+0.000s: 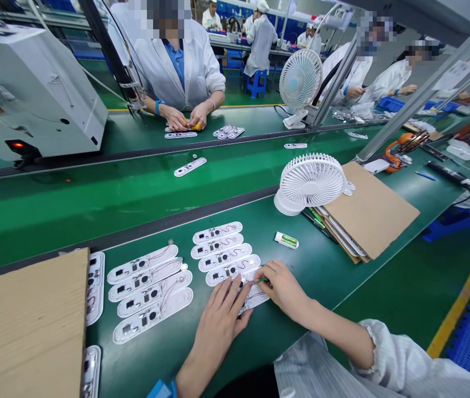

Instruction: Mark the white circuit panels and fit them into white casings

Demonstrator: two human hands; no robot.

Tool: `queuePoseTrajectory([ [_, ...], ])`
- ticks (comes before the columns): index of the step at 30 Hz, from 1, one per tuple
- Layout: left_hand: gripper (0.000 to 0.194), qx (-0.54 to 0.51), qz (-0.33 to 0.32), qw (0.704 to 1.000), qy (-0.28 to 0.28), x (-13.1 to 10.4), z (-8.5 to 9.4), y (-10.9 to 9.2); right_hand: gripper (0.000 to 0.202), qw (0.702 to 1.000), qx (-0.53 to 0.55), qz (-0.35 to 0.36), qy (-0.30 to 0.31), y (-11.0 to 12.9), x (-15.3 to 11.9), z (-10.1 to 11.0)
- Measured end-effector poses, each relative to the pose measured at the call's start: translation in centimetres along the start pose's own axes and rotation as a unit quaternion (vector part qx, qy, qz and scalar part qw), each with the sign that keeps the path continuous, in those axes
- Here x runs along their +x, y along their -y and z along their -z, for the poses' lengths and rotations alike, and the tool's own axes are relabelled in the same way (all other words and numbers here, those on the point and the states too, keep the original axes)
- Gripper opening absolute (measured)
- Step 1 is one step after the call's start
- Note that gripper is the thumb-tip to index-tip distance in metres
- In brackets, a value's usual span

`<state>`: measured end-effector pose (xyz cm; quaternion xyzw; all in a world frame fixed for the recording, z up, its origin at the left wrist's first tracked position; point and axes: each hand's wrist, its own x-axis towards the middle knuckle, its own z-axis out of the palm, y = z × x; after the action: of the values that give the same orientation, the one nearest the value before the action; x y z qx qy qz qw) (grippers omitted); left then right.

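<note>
A white oblong plastic casing (256,298) with thin wires lies on the green bench, partly covered by my hands. My left hand (222,318) rests over its left part, fingers stretched out and lying flat. From the right, my right hand (283,288) pinches a thin green tool (262,280), its tip hidden at the casing near my left fingertips. Just beyond is a column of similar casings (224,249) with circuit boards and red wires. Another group of casings (147,301) lies to the left, some with small round metal discs.
A cardboard sheet (27,326) covers the left bench, casings beside it. A battery holder (286,240), white fan (312,182) and cardboard stack (369,210) stand right. Beyond runs a green conveyor belt (135,193) carrying casings; a person in a white coat (185,66) works across it.
</note>
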<state>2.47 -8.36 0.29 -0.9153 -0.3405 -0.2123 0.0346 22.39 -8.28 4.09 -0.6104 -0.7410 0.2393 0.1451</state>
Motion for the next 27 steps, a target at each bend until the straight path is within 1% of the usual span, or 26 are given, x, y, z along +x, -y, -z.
queuePoseTrajectory([
  [4,0.036,0.042,-0.012,0.999,0.015,0.1,0.3,-0.1,0.007,1.0,-0.009,-0.005,0.017,0.3,0.2,0.4],
  [8,0.038,0.097,-0.035,0.994,0.027,0.5,0.7,-0.3,0.003,0.999,-0.02,-0.012,0.044,0.7,0.9,1.0],
  [13,0.04,0.128,-0.055,0.99,0.022,0.7,0.8,-0.4,0.016,0.995,-0.02,-0.013,0.096,1.2,2.1,2.2],
  [16,0.039,0.138,-0.06,0.988,0.021,0.5,0.7,-0.4,0.019,0.993,-0.014,-0.019,0.118,1.4,2.4,2.9],
  [19,0.041,0.149,-0.067,0.986,0.032,0.2,0.5,-0.4,0.017,0.991,-0.009,-0.037,0.126,1.7,2.3,3.1],
  [23,0.043,0.147,-0.07,0.986,0.046,0.2,0.5,-0.4,0.015,0.989,-0.003,-0.081,0.126,2.1,2.2,2.9],
  [27,0.041,0.128,-0.062,0.989,0.041,0.3,0.7,-0.4,0.015,0.986,0.028,-0.119,0.115,2.2,2.7,2.4],
])
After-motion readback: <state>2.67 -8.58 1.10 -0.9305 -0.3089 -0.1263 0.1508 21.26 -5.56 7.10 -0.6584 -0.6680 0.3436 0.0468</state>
